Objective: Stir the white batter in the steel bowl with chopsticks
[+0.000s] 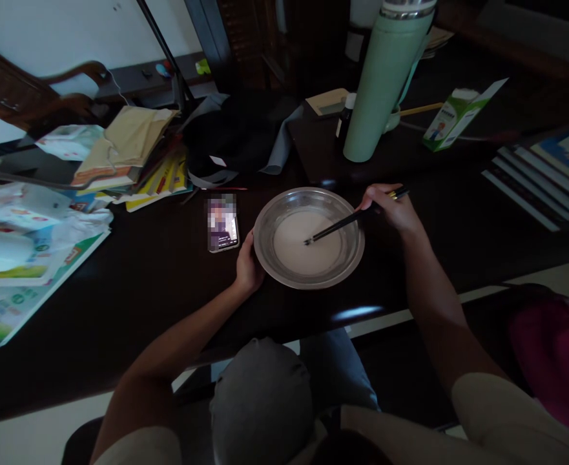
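Resting on the dark table (168, 278), a metal bowl (353, 253) of whitish liquid (294, 229) is touched at its left side by the left hand (250, 266); how far its partly hidden fingers are curled cannot be told. Black chopsticks (337, 226) are gripped firmly by the right hand (393, 205) near the bowl's right rim, their tips placed at the liquid's middle. A lit phone (223, 223) is seen just left of the bowl.
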Available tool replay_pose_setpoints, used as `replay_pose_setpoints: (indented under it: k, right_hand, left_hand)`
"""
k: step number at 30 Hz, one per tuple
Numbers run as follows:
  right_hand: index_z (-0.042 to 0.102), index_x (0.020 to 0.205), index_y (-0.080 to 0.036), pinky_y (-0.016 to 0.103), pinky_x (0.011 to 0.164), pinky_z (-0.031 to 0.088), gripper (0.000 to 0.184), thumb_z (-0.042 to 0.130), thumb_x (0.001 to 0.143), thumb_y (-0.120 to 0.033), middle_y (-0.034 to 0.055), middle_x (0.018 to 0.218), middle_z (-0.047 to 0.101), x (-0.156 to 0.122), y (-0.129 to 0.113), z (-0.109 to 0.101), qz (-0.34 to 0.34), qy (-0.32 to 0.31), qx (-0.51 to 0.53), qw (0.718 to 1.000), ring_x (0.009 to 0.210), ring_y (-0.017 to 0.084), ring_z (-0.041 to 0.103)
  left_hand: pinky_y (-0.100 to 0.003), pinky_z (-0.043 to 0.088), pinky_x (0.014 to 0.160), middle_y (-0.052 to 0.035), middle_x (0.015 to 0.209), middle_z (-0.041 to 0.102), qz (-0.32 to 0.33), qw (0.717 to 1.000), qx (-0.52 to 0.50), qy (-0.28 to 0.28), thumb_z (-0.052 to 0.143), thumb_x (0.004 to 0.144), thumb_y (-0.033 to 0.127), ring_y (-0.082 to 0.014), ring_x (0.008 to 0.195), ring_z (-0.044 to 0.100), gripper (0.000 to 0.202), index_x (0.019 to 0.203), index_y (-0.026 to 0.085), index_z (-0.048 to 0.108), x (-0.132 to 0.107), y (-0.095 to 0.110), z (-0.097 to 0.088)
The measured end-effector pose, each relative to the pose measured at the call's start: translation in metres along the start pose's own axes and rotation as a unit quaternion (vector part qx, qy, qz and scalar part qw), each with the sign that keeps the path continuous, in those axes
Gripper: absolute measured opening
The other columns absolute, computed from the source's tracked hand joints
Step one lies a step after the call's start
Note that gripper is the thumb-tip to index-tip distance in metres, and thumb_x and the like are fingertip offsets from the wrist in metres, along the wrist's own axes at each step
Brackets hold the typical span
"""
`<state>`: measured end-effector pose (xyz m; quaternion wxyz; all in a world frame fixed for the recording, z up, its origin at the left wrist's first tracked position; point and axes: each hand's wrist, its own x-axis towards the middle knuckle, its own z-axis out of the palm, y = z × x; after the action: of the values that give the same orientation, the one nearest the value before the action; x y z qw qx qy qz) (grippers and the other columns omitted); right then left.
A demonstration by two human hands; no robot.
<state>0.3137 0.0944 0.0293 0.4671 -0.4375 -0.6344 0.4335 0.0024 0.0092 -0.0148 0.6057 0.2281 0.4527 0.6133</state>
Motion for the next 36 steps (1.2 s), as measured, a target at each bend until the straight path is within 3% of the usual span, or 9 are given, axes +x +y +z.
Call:
replay_pose_setpoints:
  k: [6, 11, 17, 22, 24, 28, 33, 36]
  right_hand:
    - [0.074, 0.064, -0.022, 0.029, 0.049, 0.026, 0.044, 0.068, 0.081, -0.062, 0.0007, 0.057, 0.065, -0.0004, -0.0015, 0.0022, 0.010, -0.067, -0.030, 0.997, 0.050, 0.010, 0.043]
    - [0.073, 0.062, -0.022, 0.029, 0.049, 0.028, 0.045, 0.068, 0.081, -0.062, 0.0010, 0.058, 0.066, 0.0001, -0.0030, 0.0015, 0.007, 0.004, -0.016, 1.000, 0.050, 0.011, 0.046]
    - [0.076, 0.066, -0.022, 0.029, 0.050, 0.028, 0.041, 0.068, 0.083, -0.058, 0.0016, 0.064, 0.072, -0.0002, -0.0051, 0.0049, -0.007, -0.060, -0.040, 0.997, 0.051, 0.010, 0.045]
    - [0.073, 0.061, -0.022, 0.028, 0.050, 0.031, 0.041, 0.068, 0.084, -0.057, 0.0015, 0.060, 0.070, 0.0001, -0.0010, 0.0009, 0.001, 0.016, -0.007, 1.000, 0.053, 0.012, 0.054]
    - [0.072, 0.059, -0.023, 0.029, 0.051, 0.031, 0.043, 0.067, 0.085, -0.056, 0.0013, 0.060, 0.069, -0.0005, -0.0017, 0.0008, 0.004, 0.008, 0.000, 1.000, 0.053, 0.012, 0.054]
    - [0.077, 0.069, -0.024, 0.029, 0.052, 0.029, 0.037, 0.068, 0.084, -0.056, 0.0012, 0.071, 0.075, -0.0004, -0.0038, 0.0039, -0.005, -0.065, -0.043, 0.997, 0.055, 0.011, 0.051]
    - [0.073, 0.062, -0.023, 0.029, 0.052, 0.030, 0.041, 0.068, 0.084, -0.057, 0.0008, 0.063, 0.071, 0.0003, -0.0002, 0.0007, 0.001, 0.008, -0.009, 1.000, 0.053, 0.012, 0.050]
    - [0.072, 0.059, -0.023, 0.030, 0.053, 0.032, 0.044, 0.067, 0.084, -0.058, 0.0014, 0.061, 0.069, -0.0007, -0.0013, 0.0012, 0.006, -0.010, -0.002, 1.000, 0.054, 0.012, 0.052]
  left_hand:
    - [-0.041, 0.051, 0.104, -0.0012, 0.102, 0.076, 0.008, 1.000, 0.007, 0.001, 0.062, 0.086, 0.042, -0.0262, 0.116, 0.067, 0.023, 0.098, 0.024, 0.070, 0.0006, -0.0007, -0.0008]
    - [-0.040, 0.051, 0.104, -0.0017, 0.104, 0.076, 0.007, 1.000, 0.003, -0.004, 0.059, 0.089, 0.039, -0.0252, 0.116, 0.067, 0.023, 0.100, 0.023, 0.071, -0.0002, 0.0007, 0.0012]
    - [-0.039, 0.053, 0.102, -0.0016, 0.102, 0.076, 0.004, 1.000, -0.001, 0.000, 0.062, 0.087, 0.040, -0.0256, 0.113, 0.068, 0.021, 0.096, 0.023, 0.070, 0.0004, 0.0004, 0.0008]
    - [-0.038, 0.052, 0.102, -0.0011, 0.103, 0.076, 0.001, 1.000, -0.001, -0.002, 0.061, 0.088, 0.041, -0.0246, 0.113, 0.068, 0.021, 0.097, 0.024, 0.070, 0.0011, -0.0004, -0.0007]
    - [-0.039, 0.052, 0.102, -0.0016, 0.104, 0.076, 0.004, 1.000, 0.003, -0.005, 0.061, 0.088, 0.041, -0.0250, 0.113, 0.068, 0.021, 0.097, 0.024, 0.070, 0.0011, -0.0007, -0.0008]
    - [-0.040, 0.052, 0.102, -0.0020, 0.103, 0.076, 0.005, 1.000, 0.011, -0.006, 0.061, 0.087, 0.044, -0.0259, 0.112, 0.068, 0.024, 0.097, 0.024, 0.070, 0.0013, -0.0013, -0.0012]
    - [-0.038, 0.052, 0.102, -0.0009, 0.102, 0.076, 0.003, 1.000, 0.003, -0.002, 0.062, 0.087, 0.042, -0.0241, 0.111, 0.069, 0.022, 0.097, 0.024, 0.070, 0.0007, -0.0002, -0.0004]
    - [-0.038, 0.053, 0.101, -0.0011, 0.100, 0.077, 0.001, 1.000, -0.002, 0.005, 0.062, 0.087, 0.040, -0.0249, 0.111, 0.069, 0.021, 0.095, 0.024, 0.071, -0.0002, 0.0010, 0.0012]
